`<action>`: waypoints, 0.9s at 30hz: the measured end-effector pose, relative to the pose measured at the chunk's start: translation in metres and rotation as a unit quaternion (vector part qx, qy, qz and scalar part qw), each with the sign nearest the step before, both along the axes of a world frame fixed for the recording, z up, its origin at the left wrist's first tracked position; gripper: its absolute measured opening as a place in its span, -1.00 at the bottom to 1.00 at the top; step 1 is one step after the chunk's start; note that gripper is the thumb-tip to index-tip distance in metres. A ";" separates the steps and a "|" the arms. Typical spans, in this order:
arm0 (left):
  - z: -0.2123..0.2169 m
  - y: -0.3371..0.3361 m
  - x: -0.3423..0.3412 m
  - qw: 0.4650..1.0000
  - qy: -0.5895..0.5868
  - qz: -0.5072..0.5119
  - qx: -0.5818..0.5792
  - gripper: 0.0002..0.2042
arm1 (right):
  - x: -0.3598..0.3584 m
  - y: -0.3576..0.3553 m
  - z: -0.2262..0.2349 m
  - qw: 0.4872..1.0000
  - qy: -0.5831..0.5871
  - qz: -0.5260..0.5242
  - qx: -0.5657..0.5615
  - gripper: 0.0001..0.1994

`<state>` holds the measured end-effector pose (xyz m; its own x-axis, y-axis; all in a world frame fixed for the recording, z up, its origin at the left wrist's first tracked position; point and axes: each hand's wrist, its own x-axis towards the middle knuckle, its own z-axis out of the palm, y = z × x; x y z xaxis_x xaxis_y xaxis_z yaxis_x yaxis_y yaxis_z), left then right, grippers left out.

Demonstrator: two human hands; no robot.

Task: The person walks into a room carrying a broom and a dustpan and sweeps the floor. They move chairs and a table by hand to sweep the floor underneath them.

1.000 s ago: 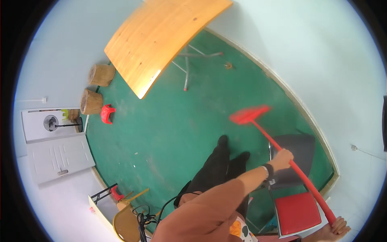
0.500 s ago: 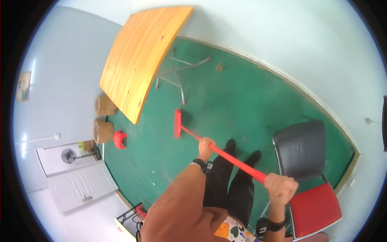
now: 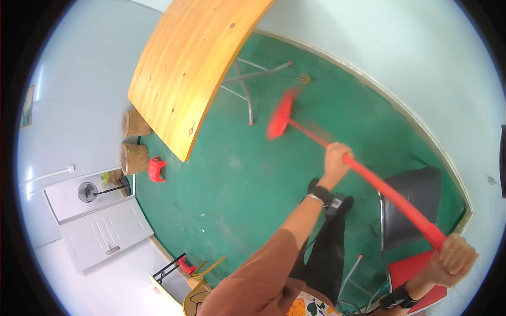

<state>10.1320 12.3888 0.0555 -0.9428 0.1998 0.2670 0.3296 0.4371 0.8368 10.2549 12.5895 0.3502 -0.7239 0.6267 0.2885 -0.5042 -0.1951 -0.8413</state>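
1. At the centre of the frame, we see a red broom (image 3: 337,150) slanting from its blurred head at upper centre down to the lower right, its head on or just above the green floor (image 3: 226,179); we cannot tell which.
2. Our left hand (image 3: 336,159) is wrapped tight around the handle midway along, and our right hand (image 3: 454,258) is clenched around its top end at the lower right.
3. A wooden table (image 3: 190,68) fills the upper left; its metal legs (image 3: 247,95) stand just left of the broom head, near it.
4. Two log stumps (image 3: 134,142) and a small red stool (image 3: 156,168) sit at the table's lower edge, well apart from the broom.
5. A dark chair (image 3: 416,195) and a red chair (image 3: 411,274) stand at the lower right beneath the handle.
6. A white door (image 3: 100,221) shows at the lower left.
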 end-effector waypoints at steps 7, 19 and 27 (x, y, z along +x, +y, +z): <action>0.003 -0.130 0.041 0.974 -0.108 0.025 -0.199 -0.87 | -0.018 -0.033 -0.029 0.970 0.006 0.214 -0.112 -0.59; -0.011 -0.042 -0.103 0.997 0.021 0.016 -0.070 -0.88 | -0.069 -0.035 -0.022 0.997 -0.072 0.031 -0.025 -0.58; -0.025 -0.128 0.005 0.973 -0.118 0.086 -0.179 -0.93 | -0.098 -0.042 -0.074 0.972 -0.146 0.183 0.000 -0.60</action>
<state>10.1374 12.2608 0.0305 -0.9971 0.0742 -0.0196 0.0425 0.7468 0.6637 10.1565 12.5475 0.2762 -0.9496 0.3114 0.0366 -0.1398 -0.3159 -0.9384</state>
